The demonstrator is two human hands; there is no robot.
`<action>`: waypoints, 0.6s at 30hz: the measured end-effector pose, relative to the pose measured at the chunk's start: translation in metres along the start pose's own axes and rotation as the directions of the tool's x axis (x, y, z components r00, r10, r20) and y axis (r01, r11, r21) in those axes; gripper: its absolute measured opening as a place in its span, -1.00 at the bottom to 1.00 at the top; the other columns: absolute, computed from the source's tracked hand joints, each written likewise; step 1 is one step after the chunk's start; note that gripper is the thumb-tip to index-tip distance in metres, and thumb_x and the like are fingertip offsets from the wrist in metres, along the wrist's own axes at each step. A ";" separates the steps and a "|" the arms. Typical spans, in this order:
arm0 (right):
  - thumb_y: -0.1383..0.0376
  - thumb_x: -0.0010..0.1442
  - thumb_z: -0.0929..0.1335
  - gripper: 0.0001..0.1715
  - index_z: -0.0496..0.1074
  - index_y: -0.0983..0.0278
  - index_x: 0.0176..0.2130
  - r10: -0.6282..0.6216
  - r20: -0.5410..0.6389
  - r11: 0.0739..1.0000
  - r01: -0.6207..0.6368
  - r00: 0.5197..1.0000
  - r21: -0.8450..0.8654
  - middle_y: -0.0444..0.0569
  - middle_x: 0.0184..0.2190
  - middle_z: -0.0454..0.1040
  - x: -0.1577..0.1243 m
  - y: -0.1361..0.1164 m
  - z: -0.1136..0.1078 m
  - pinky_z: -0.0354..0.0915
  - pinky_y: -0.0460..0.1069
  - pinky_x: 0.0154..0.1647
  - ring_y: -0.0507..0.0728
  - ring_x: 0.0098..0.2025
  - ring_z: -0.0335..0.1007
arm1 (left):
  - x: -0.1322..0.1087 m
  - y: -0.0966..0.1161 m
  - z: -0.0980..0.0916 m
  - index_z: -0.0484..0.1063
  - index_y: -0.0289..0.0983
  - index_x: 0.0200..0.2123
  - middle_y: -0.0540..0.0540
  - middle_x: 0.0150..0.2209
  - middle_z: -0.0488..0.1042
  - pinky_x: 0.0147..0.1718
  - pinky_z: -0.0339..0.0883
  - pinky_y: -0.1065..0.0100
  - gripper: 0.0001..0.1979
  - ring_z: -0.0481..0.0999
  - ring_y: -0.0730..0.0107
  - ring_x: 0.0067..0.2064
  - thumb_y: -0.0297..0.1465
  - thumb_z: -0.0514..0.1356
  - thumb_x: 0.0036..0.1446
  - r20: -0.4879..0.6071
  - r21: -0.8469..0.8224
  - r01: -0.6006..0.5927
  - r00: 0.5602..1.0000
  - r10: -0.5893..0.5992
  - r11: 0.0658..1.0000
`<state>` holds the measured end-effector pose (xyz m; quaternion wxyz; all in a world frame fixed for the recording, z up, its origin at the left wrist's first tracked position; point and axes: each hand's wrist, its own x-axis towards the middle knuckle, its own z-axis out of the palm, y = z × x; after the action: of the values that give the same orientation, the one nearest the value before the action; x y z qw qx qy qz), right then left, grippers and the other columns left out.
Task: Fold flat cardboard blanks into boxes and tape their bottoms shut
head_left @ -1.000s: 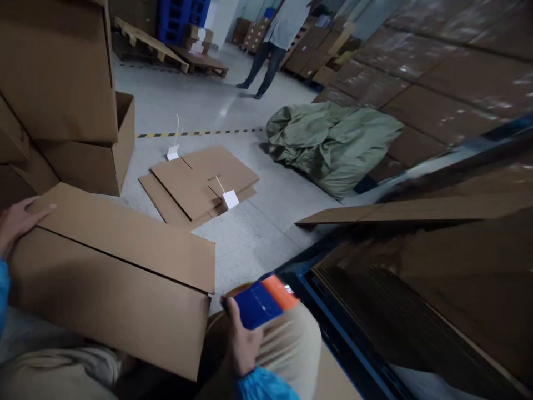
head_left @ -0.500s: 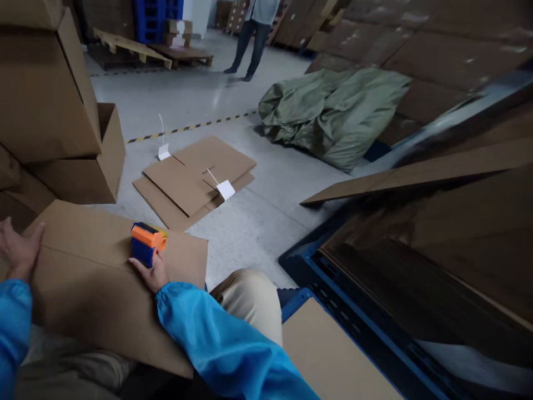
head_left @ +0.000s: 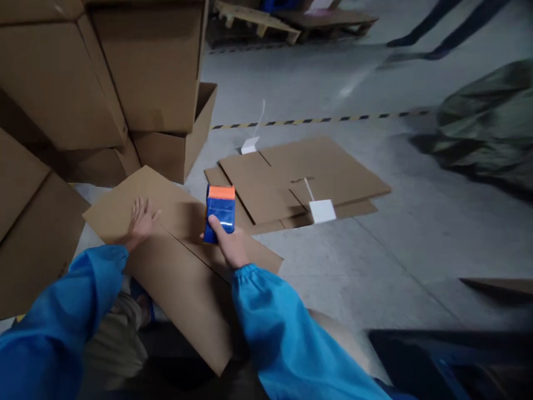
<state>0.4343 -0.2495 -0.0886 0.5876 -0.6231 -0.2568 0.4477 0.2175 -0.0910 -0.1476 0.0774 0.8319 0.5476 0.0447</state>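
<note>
My left hand lies on the upper left part of a cardboard box, its fingers stretched out. This box looks folded flat or nearly so, and a straight seam crosses its top face. Above its right part, my right hand grips a blue and orange handheld tape dispenser, with the thumb across the blue side. Most of the right fingers are hidden behind the dispenser. Whether the dispenser touches the cardboard, I cannot tell.
Stacked cardboard boxes rise at the left. Flat cardboard sheets lie on the floor ahead, with white tags on or beside them. A green cover bulges at the right. Another person's legs stand beyond a striped floor line.
My view has turned left and down. My left hand has moved from the cardboard's left edge onto its top face. The tape dispenser has turned and tilted upright in my right hand.
</note>
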 end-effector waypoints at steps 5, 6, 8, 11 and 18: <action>-0.19 -0.25 0.57 -0.30 0.50 0.32 -0.38 -0.030 0.143 0.998 0.038 0.989 -0.052 0.02 -0.50 0.58 0.060 -0.049 0.036 0.56 0.07 -0.27 0.22 -0.40 0.61 | -0.004 0.000 0.014 0.08 -0.65 0.34 -0.54 0.39 -0.01 0.38 -0.10 -0.07 -0.39 -0.14 -0.11 0.45 -0.29 -0.14 0.43 -0.055 -0.015 -0.163 0.985 0.162 0.986; -0.19 -0.22 0.57 -0.30 0.51 0.32 -0.36 -0.045 0.186 0.996 0.058 0.982 -0.063 0.02 -0.49 0.58 0.077 -0.051 0.049 0.56 0.08 -0.26 0.21 -0.39 0.61 | -0.006 -0.001 0.016 0.09 -0.62 0.34 -0.51 0.38 0.02 0.39 -0.09 -0.05 -0.41 -0.12 -0.07 0.45 -0.29 -0.15 0.44 -0.052 -0.018 -0.181 0.982 0.180 0.983; -0.20 -0.15 0.54 -0.34 0.50 0.31 -0.36 -0.067 0.299 0.990 0.100 0.952 -0.095 0.00 -0.48 0.56 0.111 -0.050 0.076 0.56 0.09 -0.27 0.20 -0.38 0.60 | -0.010 -0.003 0.017 0.12 -0.55 0.35 -0.43 0.39 0.06 0.40 -0.08 0.00 -0.44 -0.09 0.02 0.45 -0.30 -0.16 0.46 -0.043 -0.012 -0.233 0.972 0.232 0.972; -0.16 -0.06 0.52 -0.43 0.47 0.27 -0.40 -0.048 0.469 0.977 0.140 0.882 -0.163 -0.08 -0.52 0.52 0.145 -0.038 0.113 0.53 0.05 -0.33 0.16 -0.40 0.56 | -0.017 -0.001 0.016 0.19 -0.47 0.33 -0.34 0.37 0.15 0.40 -0.03 0.09 -0.51 -0.02 0.13 0.44 -0.36 -0.18 0.48 -0.028 -0.017 -0.325 0.945 0.325 0.946; -0.20 -0.12 0.50 -0.43 0.40 0.21 -0.55 0.272 0.594 0.948 -0.107 0.757 -0.298 -0.10 -0.62 0.46 0.143 -0.032 0.173 0.43 -0.02 -0.51 0.13 -0.51 0.47 | -0.027 0.006 0.012 0.42 -0.15 0.18 -0.14 0.14 0.48 0.33 0.17 0.16 -0.57 0.37 0.24 0.26 -0.54 -0.04 0.39 0.152 -0.301 -0.234 0.945 0.288 0.925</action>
<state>0.3590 -0.0358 -0.0782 0.3374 -0.5288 -0.4264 0.6517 0.2141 -0.1192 -0.1578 0.2399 0.8788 0.4095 0.0504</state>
